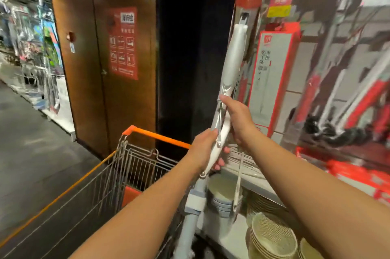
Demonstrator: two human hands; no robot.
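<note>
Left hand point(203, 149), right hand point(239, 120), fingers gripping white mop point(236, 47), long axis near upright, top leaning right

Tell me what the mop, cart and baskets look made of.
The mop: glossy white plastic lever, silvery metal rod and rivets, judging by sheen. The cart: bare grey metal wire, handle likely orange plastic. The baskets: pale woven strands, wicker or plastic imitation; cannot tell which.

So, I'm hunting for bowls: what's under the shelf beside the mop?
Under the shelf beside the mop: stacked pale bowls and woven baskets. The shelf covers whatever lies further back.
</note>
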